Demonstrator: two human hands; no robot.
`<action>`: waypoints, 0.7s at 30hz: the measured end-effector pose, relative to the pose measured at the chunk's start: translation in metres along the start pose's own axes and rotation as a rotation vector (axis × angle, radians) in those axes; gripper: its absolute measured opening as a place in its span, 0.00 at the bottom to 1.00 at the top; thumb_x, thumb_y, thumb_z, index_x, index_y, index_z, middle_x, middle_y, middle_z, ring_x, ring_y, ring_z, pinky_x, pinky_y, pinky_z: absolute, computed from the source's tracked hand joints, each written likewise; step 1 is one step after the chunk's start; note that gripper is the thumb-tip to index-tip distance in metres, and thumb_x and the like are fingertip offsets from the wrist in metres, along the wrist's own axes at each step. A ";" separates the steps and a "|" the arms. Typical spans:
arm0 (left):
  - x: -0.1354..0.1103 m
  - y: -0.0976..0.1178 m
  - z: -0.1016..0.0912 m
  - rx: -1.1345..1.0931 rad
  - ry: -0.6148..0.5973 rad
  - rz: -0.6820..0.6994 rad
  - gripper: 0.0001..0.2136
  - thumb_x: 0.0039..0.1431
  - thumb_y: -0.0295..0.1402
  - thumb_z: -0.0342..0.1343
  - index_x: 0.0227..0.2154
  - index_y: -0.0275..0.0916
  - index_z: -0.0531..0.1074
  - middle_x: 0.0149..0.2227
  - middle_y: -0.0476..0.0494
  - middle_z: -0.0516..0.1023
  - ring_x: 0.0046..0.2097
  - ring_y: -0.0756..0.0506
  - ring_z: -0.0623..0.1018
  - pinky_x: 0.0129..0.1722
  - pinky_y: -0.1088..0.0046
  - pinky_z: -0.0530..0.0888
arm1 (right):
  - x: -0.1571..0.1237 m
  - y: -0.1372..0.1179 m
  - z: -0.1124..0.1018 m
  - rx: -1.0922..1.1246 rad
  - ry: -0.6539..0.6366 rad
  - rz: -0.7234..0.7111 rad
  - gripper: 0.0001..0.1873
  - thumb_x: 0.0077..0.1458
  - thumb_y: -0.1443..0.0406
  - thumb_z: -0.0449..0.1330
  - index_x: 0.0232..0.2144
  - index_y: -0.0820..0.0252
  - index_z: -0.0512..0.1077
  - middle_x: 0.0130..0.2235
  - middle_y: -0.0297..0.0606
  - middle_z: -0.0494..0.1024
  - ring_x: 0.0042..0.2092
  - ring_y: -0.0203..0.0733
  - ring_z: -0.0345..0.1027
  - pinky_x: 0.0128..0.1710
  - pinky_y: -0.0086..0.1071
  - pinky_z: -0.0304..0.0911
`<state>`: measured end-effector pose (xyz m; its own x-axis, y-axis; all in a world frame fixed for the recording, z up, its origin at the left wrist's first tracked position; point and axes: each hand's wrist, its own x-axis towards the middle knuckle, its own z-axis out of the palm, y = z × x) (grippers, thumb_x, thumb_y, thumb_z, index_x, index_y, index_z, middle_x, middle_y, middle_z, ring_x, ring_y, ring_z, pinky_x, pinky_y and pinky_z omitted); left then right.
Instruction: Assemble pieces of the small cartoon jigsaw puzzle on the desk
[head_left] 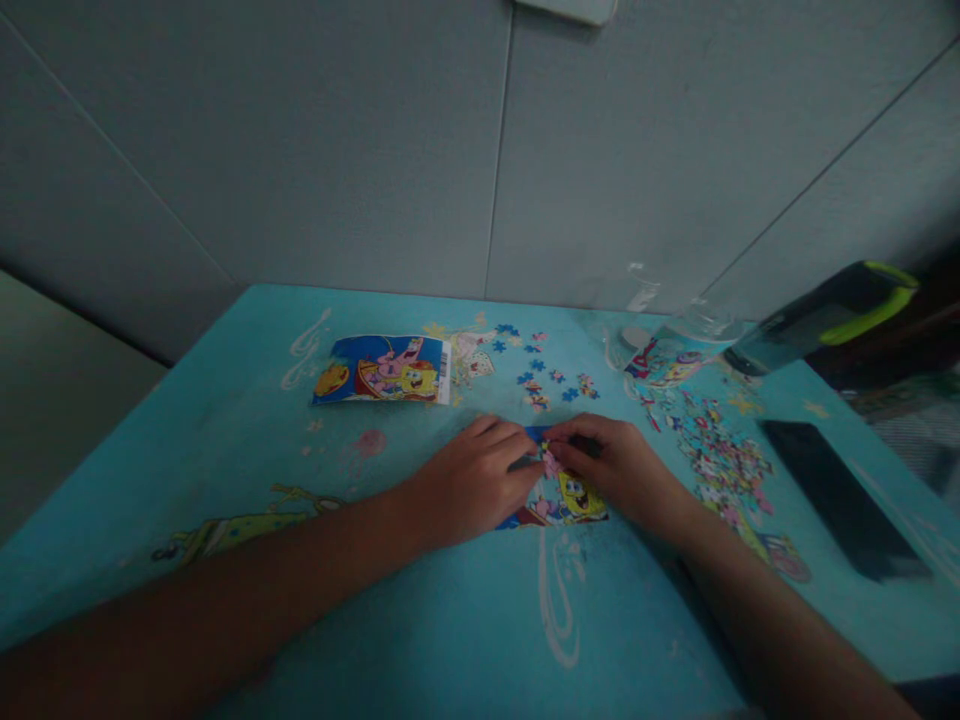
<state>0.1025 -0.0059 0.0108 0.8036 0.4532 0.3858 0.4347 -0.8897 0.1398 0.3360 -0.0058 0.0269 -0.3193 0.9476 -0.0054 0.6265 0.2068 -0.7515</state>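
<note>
A partly joined jigsaw puzzle (581, 497) with a yellow cartoon face lies flat on the blue cartoon-printed table. My left hand (480, 480) rests over its left side, fingers bent and thumb and fingertips pressed on the pieces. From the right, my right hand (611, 460) pinches at the upper middle of the puzzle, where a small jigsaw piece (545, 447) shows at the fingertips. Both hands' fingertips nearly meet there. Part of the puzzle is hidden beneath the hands.
Behind my left hand lies a picture card (382, 370). Loose blue-edged pieces (532, 380) are scattered beyond the puzzle. To the right are a heap of pieces (720, 450), a clear labelled container (679, 350), a dark bottle (810, 315) lying tilted, and a black phone-like slab (840, 495).
</note>
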 end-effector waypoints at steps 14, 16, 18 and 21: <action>-0.001 -0.002 0.001 -0.070 0.031 -0.006 0.09 0.71 0.32 0.54 0.46 0.38 0.78 0.45 0.39 0.77 0.51 0.40 0.74 0.50 0.59 0.72 | -0.004 -0.011 -0.020 0.239 -0.107 0.115 0.11 0.60 0.59 0.64 0.40 0.58 0.81 0.36 0.36 0.83 0.34 0.39 0.73 0.35 0.32 0.68; -0.001 -0.004 0.001 -0.088 0.026 -0.009 0.09 0.70 0.32 0.55 0.47 0.38 0.78 0.46 0.39 0.77 0.51 0.40 0.74 0.50 0.59 0.72 | -0.008 -0.013 -0.026 0.175 -0.180 0.084 0.09 0.60 0.59 0.64 0.39 0.56 0.82 0.36 0.34 0.83 0.35 0.38 0.72 0.35 0.31 0.67; -0.002 -0.005 0.002 -0.100 0.025 -0.010 0.09 0.70 0.31 0.56 0.48 0.39 0.78 0.46 0.39 0.77 0.51 0.40 0.74 0.50 0.59 0.72 | -0.011 -0.015 -0.029 0.128 -0.257 0.066 0.09 0.60 0.60 0.64 0.39 0.54 0.83 0.33 0.32 0.82 0.33 0.37 0.70 0.33 0.30 0.65; -0.002 -0.005 0.002 -0.111 0.027 -0.010 0.09 0.69 0.30 0.56 0.47 0.39 0.79 0.46 0.39 0.77 0.51 0.40 0.74 0.51 0.58 0.72 | -0.014 -0.014 -0.028 0.116 -0.299 0.066 0.08 0.61 0.60 0.63 0.39 0.53 0.82 0.31 0.31 0.80 0.30 0.36 0.68 0.30 0.30 0.63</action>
<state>0.0992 -0.0025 0.0076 0.7874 0.4616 0.4086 0.3934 -0.8865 0.2434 0.3511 -0.0152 0.0561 -0.4859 0.8413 -0.2370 0.5732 0.1020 -0.8130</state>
